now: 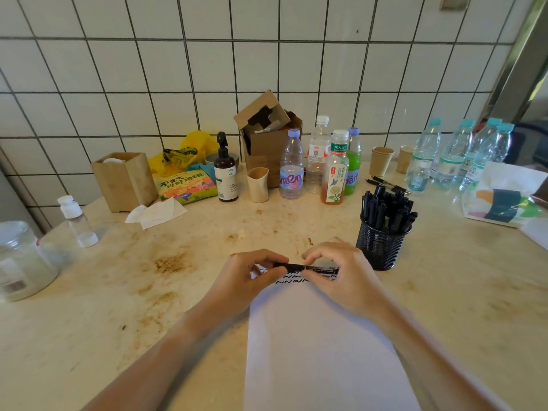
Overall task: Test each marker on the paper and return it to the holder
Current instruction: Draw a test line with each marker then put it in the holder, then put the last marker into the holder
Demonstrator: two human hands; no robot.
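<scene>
Head view: we see both hands, left hand (252,277) and right hand (332,268), pinching one marker (299,266) level above the scribbled paper (320,351), probably to work its cap. Beside them, the holder (381,247) stands on the bench (148,307).

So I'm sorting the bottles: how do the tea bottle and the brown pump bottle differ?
The tea bottle is clear, showing amber liquid, with a white screw cap; the brown pump bottle is dark and has a black pump head. The tea bottle's label is green and white with leaves, the pump bottle's plain white. Both stand upright on the table.
</scene>
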